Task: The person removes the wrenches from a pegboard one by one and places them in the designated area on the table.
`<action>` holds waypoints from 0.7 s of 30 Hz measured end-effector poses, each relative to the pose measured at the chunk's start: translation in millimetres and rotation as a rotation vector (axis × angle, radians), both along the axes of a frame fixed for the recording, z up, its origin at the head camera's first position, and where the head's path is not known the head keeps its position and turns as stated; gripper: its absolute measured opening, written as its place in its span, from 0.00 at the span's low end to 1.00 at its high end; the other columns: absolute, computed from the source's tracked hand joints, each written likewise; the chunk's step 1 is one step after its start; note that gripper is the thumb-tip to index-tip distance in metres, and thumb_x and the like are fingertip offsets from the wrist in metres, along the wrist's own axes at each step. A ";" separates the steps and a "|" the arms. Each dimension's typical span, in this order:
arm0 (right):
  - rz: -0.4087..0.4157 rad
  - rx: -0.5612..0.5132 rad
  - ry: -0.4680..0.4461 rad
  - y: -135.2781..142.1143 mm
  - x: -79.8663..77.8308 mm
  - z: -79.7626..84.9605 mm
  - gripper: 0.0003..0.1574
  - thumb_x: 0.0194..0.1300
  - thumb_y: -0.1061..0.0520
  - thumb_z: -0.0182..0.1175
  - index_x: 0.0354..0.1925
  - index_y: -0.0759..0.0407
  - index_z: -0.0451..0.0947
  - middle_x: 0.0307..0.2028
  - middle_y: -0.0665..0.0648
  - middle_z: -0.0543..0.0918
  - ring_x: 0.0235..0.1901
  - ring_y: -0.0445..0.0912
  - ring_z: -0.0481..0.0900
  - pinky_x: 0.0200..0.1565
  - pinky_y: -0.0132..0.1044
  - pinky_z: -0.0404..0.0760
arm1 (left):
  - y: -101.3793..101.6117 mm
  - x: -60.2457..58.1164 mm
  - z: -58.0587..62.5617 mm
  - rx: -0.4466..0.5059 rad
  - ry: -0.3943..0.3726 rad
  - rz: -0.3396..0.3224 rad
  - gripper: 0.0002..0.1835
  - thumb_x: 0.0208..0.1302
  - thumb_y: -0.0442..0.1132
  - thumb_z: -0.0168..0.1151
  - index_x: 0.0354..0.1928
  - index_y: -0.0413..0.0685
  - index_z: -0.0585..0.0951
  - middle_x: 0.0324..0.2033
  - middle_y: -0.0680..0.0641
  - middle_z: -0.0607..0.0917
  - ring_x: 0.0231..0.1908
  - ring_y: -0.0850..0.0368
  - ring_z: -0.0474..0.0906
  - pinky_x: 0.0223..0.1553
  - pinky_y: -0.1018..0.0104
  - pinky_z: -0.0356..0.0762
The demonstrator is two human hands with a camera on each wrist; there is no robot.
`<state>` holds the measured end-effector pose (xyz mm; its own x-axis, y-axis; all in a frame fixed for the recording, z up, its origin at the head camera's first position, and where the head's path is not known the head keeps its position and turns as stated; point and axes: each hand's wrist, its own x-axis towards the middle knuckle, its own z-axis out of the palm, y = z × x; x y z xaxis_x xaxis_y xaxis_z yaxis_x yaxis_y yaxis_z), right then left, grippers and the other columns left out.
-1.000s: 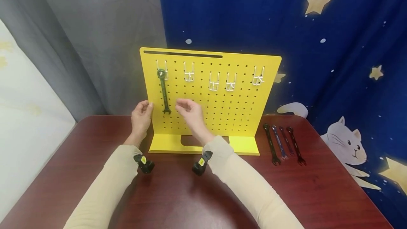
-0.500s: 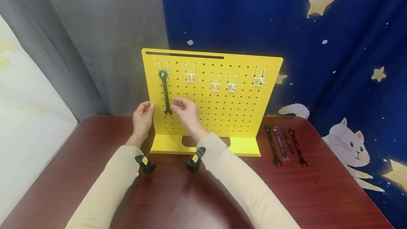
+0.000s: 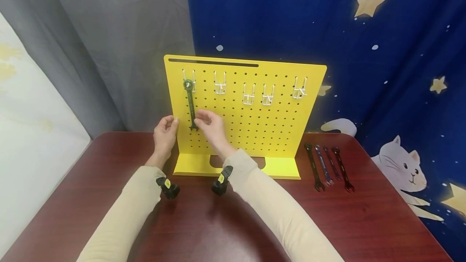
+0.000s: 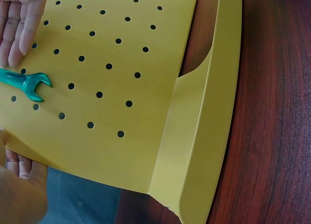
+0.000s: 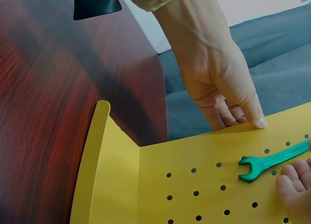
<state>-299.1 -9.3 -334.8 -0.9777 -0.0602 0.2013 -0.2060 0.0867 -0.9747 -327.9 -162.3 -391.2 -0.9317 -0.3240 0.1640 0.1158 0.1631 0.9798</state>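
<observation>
A green combination wrench (image 3: 191,104) hangs by its ring end from the leftmost white hook of a yellow pegboard (image 3: 233,122), open end downward. My left hand (image 3: 164,137) grips the board's left edge, with the thumb on the front face and the fingers curled behind it, as the right wrist view shows. Close to the lower part of the wrench is my right hand (image 3: 214,130), its thumb and fingertips right beside the shaft. In the left wrist view the right fingers (image 4: 19,29) look fairly straight above the wrench's open end.
Several other wrenches (image 3: 322,165) lie side by side on the dark red table (image 3: 204,221), right of the board. More white hooks (image 3: 248,94) hold nothing. Grey and blue curtains (image 3: 262,15) hang behind.
My right hand has moved left, up to the wrench's lower shaft. The left hand stays at the board's edge, and the wrench still hangs. The view has shifted slightly.
</observation>
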 end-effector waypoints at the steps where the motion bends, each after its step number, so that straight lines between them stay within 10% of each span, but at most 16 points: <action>1: -0.002 -0.001 0.001 -0.6 -0.3 -0.1 0.21 0.63 0.62 0.60 0.55 0.60 0.75 0.51 0.57 0.81 0.51 0.48 0.78 0.52 0.33 0.77 | 0.1 0.0 -0.1 0.000 -0.002 0.000 0.22 0.68 0.50 0.54 0.55 0.42 0.73 0.53 0.43 0.78 0.50 0.57 0.72 0.49 0.68 0.70; 21: -0.015 -0.049 0.021 -12.9 -6.3 -3.9 0.19 0.61 0.63 0.62 0.52 0.62 0.77 0.45 0.59 0.82 0.45 0.47 0.80 0.45 0.30 0.79 | -1.1 0.2 -1.1 -0.014 0.007 -0.015 0.22 0.68 0.50 0.53 0.56 0.41 0.73 0.54 0.42 0.77 0.53 0.53 0.72 0.50 0.67 0.70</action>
